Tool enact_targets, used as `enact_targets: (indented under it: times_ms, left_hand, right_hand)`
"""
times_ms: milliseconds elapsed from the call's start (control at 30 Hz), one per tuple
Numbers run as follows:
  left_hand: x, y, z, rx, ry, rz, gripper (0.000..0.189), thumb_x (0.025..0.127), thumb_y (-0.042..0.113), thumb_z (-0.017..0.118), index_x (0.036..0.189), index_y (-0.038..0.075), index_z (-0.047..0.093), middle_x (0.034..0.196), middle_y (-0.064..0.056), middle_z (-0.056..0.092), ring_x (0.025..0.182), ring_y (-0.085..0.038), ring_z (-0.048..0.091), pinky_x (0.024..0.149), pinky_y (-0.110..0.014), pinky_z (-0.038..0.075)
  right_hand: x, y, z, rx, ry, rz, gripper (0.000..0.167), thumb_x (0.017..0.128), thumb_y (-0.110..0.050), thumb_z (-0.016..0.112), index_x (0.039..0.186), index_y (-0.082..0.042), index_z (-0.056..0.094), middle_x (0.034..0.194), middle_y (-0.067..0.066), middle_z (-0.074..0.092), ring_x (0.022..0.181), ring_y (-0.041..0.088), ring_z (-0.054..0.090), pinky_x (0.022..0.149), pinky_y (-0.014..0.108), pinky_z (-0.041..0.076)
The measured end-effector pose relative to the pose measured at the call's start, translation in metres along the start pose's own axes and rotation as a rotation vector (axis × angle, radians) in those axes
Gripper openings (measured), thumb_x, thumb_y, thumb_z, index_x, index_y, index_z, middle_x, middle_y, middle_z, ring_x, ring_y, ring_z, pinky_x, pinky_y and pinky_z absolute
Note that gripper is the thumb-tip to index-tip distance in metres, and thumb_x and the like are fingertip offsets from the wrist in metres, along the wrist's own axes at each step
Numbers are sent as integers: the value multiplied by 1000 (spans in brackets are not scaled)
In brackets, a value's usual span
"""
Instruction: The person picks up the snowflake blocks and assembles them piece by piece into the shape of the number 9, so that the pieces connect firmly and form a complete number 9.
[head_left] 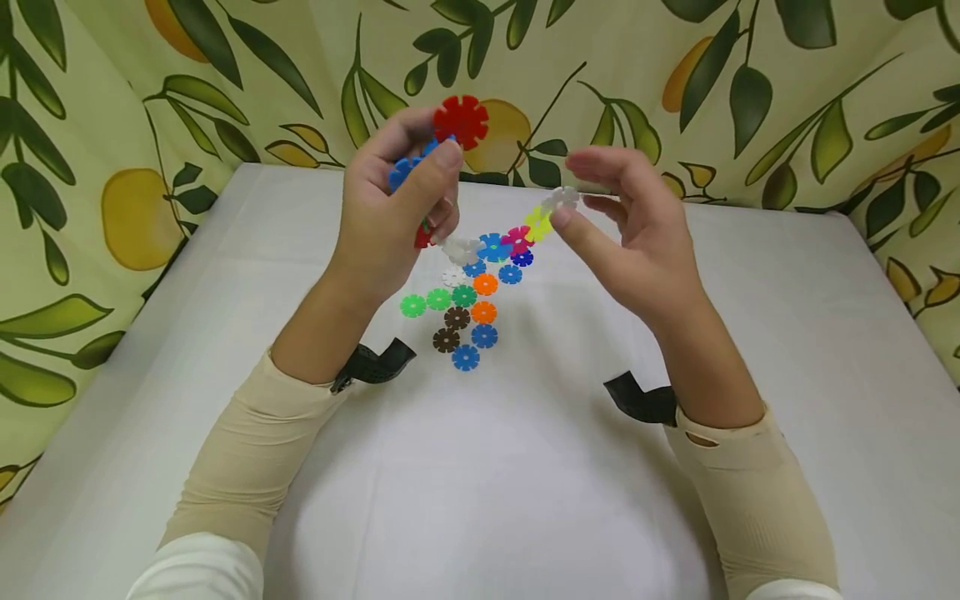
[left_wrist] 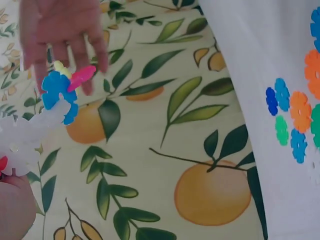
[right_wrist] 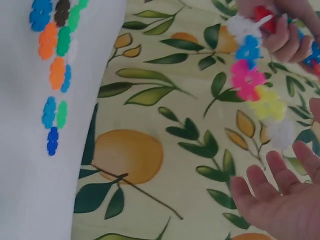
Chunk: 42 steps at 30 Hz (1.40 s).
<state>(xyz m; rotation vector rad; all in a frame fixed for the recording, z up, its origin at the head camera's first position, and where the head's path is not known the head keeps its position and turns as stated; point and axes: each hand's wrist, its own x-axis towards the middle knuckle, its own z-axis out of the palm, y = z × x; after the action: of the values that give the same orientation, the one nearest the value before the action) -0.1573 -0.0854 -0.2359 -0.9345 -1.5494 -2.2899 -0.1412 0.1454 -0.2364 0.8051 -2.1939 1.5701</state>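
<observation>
My left hand (head_left: 375, 208) grips a chain of interlocked notched plastic discs, raised above the table. A red disc (head_left: 461, 122) and a blue disc (head_left: 405, 172) stick out at its top. Out to the right, the chain runs through a white disc (head_left: 462, 250), a blue disc (head_left: 493, 247), a pink disc (right_wrist: 247, 80), a yellow disc (right_wrist: 268, 103) and a white end disc (head_left: 560, 200). Beside that end, my right hand (head_left: 637, 237) has its fingers extended, with the thumb at the end disc; firm contact is unclear. The left fingers hide part of the chain.
Loose discs lie flat on the white tabletop (head_left: 480, 483), among them a light green disc (head_left: 412, 306), a brown disc (head_left: 446, 340) and an orange disc (head_left: 483, 312). A leaf-and-fruit patterned curtain (head_left: 750, 83) hangs behind the table. Black straps (head_left: 375, 364) stick out from the wrists.
</observation>
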Motion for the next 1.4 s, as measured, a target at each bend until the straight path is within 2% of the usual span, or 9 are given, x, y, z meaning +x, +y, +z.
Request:
enact_targets:
  times_ms: [200,333,467,600,700,833,1033,1133,1400]
  left_hand:
    - [0,-6,5,-165,95,-3,17,96,7,51,111,6,56,75,-8,51,60,-16,46,53,-24,46]
    - [-1,-11,9,-94,138,-47,14,98,6,51,110,7,58,83,-12,58,67,-20,55,64,-27,53]
    - [1,-12,8,105,122,-91,13,101,8,51,109,3,60,92,-18,63,72,-26,59,68,-32,56]
    - [3,-6,1,197,98,-113,15,102,8,48,110,1,59,98,-19,62,68,-26,56,64,-31,54]
    - [5,1,-5,217,102,-62,15,101,7,47,106,0,59,93,-20,59,60,-23,50,57,-28,51]
    - [8,16,-16,261,115,65,16,99,6,47,97,-2,61,84,-21,56,53,-21,44,50,-26,45]
    - [9,25,-21,242,100,90,18,99,5,45,91,2,62,80,-21,54,51,-21,42,48,-26,42]
    - [9,22,-19,227,61,48,21,100,6,41,93,3,61,81,-21,54,52,-21,43,50,-27,43]
    - [8,16,-14,200,14,-4,24,102,8,38,94,4,60,81,-22,52,51,-22,41,48,-28,43]
  right_hand:
    - [1,15,0,195,-195,323,59,95,-3,66,147,-8,38,135,13,56,120,29,59,95,38,52]
    - [1,24,4,359,-222,305,46,97,0,61,141,-1,45,122,20,65,105,33,68,83,39,58]
    - [0,26,5,384,-161,267,39,98,0,61,135,0,51,111,19,69,93,31,71,78,37,59]
    - [2,26,6,378,-160,287,42,97,1,63,136,-2,48,112,20,68,94,30,70,79,35,59]
    - [3,28,9,277,-274,359,51,96,-3,66,141,-4,43,118,19,66,97,31,68,83,36,58]
    - [-1,34,22,-37,-564,420,56,96,-15,69,144,-4,44,122,12,66,101,26,66,88,38,55]
    - [-20,36,65,-416,-955,269,41,93,-21,73,131,-9,65,109,3,66,96,19,60,83,34,52]
    - [-30,36,81,-502,-999,202,33,91,-20,75,123,-13,69,103,1,64,97,17,56,83,32,50]
    - [-36,41,92,-580,-925,177,30,89,-17,78,114,-11,65,102,-1,65,97,16,59,85,33,50]
